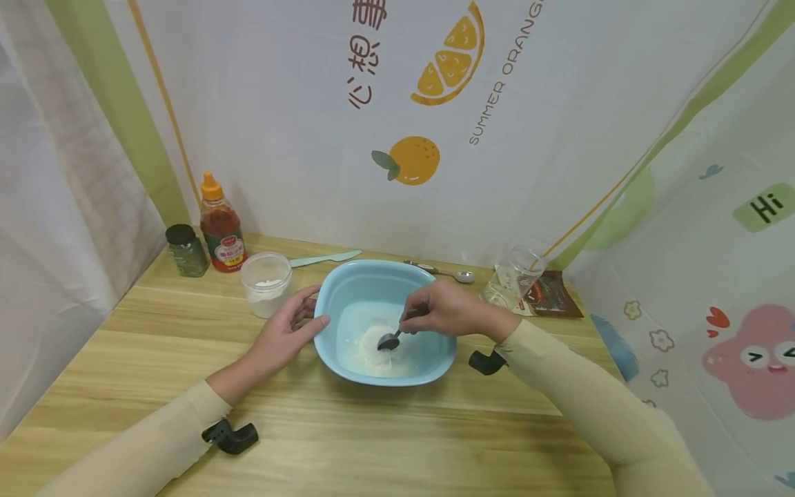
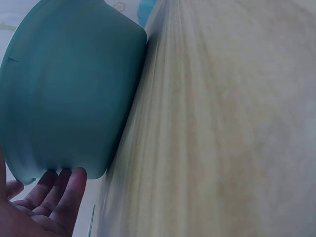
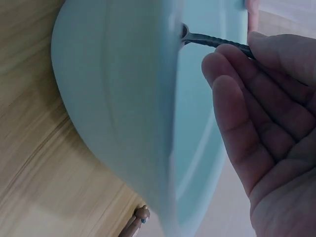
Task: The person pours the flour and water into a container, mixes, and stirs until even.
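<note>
A light blue plastic bowl (image 1: 348, 293) stands on the wooden table with a small heap of white powder (image 1: 368, 354) on its bottom. My left hand (image 1: 284, 333) grips its left side, thumb over the rim and fingers (image 2: 74, 192) against the outer wall in the left wrist view. Between thumb and fingers, my right hand (image 1: 444, 308) pinches the thin handle of a black measuring spoon (image 1: 388, 342). The spoon's round head is down at the powder, tilted. In the right wrist view its ridged handle (image 3: 212, 41) crosses the bowl's rim, which partly hides the head.
Behind my left hand stand a clear tub (image 1: 267, 293) of white powder, a red sauce bottle (image 1: 223, 235) and a dark-lidded jar (image 1: 188, 252). A pale green knife (image 1: 326, 259) and a metal spoon (image 1: 464, 277) lie behind the bowl. Right of them are a clear container (image 1: 506, 283) and packets (image 1: 553, 297).
</note>
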A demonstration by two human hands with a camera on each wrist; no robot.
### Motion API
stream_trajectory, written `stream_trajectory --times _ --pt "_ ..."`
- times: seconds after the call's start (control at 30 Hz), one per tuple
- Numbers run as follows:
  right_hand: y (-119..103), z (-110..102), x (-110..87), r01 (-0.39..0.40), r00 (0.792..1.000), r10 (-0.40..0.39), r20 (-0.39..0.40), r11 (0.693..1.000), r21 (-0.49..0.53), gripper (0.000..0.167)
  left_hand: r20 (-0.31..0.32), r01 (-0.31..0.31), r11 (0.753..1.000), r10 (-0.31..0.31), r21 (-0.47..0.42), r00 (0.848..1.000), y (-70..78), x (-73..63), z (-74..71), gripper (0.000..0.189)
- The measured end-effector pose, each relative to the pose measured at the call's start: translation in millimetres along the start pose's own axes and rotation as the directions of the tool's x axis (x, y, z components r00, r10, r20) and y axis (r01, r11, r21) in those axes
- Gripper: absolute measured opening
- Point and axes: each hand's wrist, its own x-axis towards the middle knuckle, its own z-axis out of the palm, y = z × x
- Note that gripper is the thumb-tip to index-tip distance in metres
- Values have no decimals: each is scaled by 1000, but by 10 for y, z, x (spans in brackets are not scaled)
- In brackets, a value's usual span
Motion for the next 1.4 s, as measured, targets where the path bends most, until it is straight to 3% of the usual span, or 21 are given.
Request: stream_trajectory --times 0.17,0.3,0.53,0.77,0.93,1.07,1.23,1.4 --pt "7 13 126 16 1000 -16 13 999 -45 6 -2 -5 1000 5 14 1000 -11 -11 3 60" --pt "55 -7 170 -26 1000 26 -2 999 -41 8 0 -11 1000 11 11 1000 -22 -6 8 61" --pt "129 -103 1 -98 995 96 -18 992 -77 7 13 -26 1000 25 9 1000 -11 41 15 61" --pt "-13 -83 -74 -11 995 12 99 1000 -6 7 13 -36 999 36 14 999 21 49 11 60" --pt "-106 -11 130 56 987 -56 150 998 5 6 -1 -35 999 35 -14 999 4 28 23 60" --pt "-105 10 300 64 989 -61 133 998 -24 6 -2 -35 999 35 -37 999 -22 11 40 60" --pt "-34 -36 400 -6 998 12 64 996 -91 6 -1 -33 999 32 -34 999 -32 4 37 60" --pt "56 -105 319 -129 991 132 20 987 -97 4 2 -23 1000 23 -2 1000 -29 11 0 61"
